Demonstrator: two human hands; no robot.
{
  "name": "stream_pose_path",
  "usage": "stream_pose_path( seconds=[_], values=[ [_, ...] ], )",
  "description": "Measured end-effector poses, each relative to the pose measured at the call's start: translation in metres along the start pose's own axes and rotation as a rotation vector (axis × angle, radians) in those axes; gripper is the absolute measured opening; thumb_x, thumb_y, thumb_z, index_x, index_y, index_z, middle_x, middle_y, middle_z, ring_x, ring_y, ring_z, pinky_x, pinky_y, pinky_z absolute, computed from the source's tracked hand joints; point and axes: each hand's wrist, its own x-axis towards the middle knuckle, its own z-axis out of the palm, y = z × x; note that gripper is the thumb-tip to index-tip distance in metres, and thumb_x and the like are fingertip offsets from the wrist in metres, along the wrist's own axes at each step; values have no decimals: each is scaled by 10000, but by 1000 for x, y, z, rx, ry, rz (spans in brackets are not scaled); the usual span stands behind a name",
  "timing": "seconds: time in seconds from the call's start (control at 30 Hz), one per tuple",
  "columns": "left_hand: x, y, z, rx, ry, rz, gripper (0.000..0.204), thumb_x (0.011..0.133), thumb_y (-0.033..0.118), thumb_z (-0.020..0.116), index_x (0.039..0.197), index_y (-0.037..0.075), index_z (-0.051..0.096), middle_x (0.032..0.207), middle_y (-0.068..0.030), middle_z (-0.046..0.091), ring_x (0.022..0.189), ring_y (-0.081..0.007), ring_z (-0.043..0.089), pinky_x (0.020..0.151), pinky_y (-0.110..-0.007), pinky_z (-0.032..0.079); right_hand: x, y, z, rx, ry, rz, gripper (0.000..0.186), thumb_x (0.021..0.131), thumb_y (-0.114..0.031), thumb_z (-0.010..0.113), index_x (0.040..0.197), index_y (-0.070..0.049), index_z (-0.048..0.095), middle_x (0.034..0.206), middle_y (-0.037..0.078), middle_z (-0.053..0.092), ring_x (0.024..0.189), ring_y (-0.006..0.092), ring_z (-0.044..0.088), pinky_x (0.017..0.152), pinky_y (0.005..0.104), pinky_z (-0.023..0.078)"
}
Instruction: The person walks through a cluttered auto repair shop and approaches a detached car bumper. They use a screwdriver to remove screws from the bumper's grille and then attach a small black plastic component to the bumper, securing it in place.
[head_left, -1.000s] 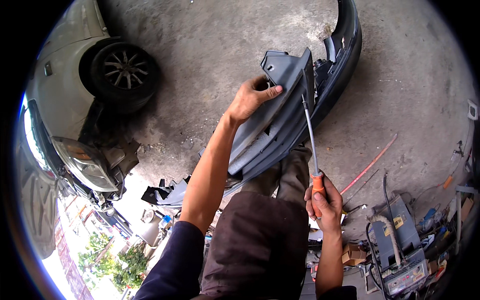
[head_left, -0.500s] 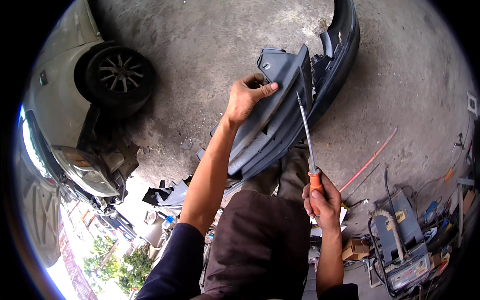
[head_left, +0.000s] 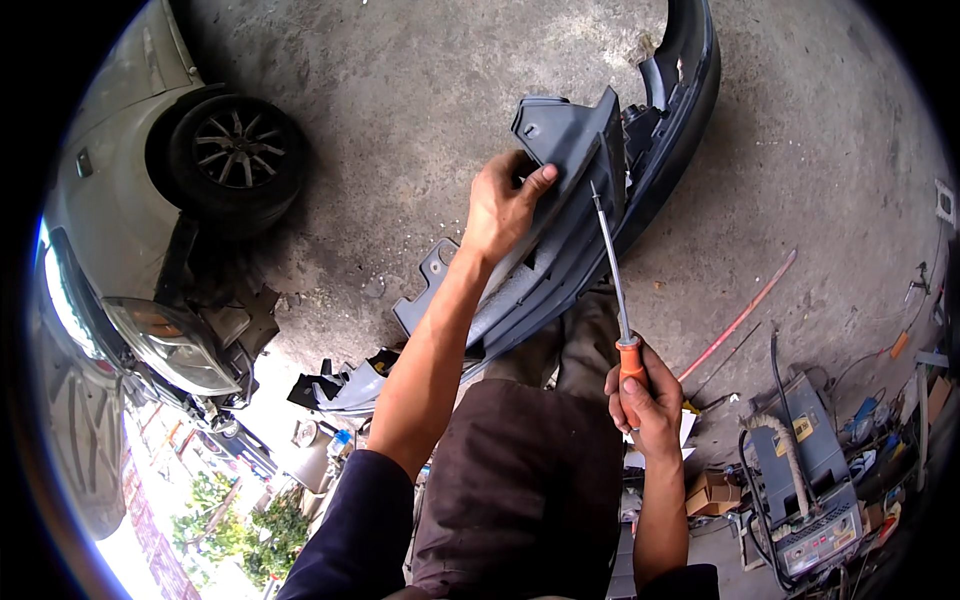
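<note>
A dark plastic car bumper lies across the concrete in front of my legs, its curved end reaching to the top. Over its inner side sits a grey plastic panel with a pointed corner and a small hole. My left hand grips the near-left edge of this panel, thumb on top; the fingers underneath are partly hidden. In my right hand is a screwdriver, held by its orange handle. Its long metal shaft points up and slightly left, with the tip in front of the bumper in this view.
At the left stands a pale car with a black wheel and exposed headlight. A grey machine with cables is at lower right, near a cardboard box. A red rod lies on the floor.
My left hand has shifted slightly right along with its forearm, and a tabbed lower part of the grey panel shows more beside the forearm. My right hand and the screwdriver have hardly moved.
</note>
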Motion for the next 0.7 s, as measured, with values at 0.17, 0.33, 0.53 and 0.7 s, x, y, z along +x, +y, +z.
stream_pose_path(
  seconds=[0.17,0.33,0.53,0.7],
  values=[
    [-12,10,18,84,185,4,363,878,299,673,859,-54,594,811,-251,588,781,-433,572,735,-463,449,-1,5,1,5,-21,10,532,951,-207,577,1405,8,404,847,117,580,478,87,472,405,204,353],
    [-13,14,30,129,254,8,305,884,243,662,859,-53,595,800,-257,604,774,-434,586,717,-461,455,-4,14,-1,-17,35,57,510,952,-204,575,1389,14,427,831,97,577,485,82,470,403,204,344],
    [-9,4,19,112,191,89,428,952,364,601,883,-58,590,714,-131,588,688,-174,504,661,-349,450,0,14,-9,-52,22,80,447,958,-201,612,1351,-18,501,803,30,578,554,50,489,480,196,394],
    [-7,7,22,257,92,141,471,1009,404,497,865,-38,572,732,-20,487,704,-128,379,645,-287,357,-2,33,-19,-72,41,-40,485,946,-181,632,1365,11,479,1035,75,624,839,121,598,766,247,489]
  ],
)
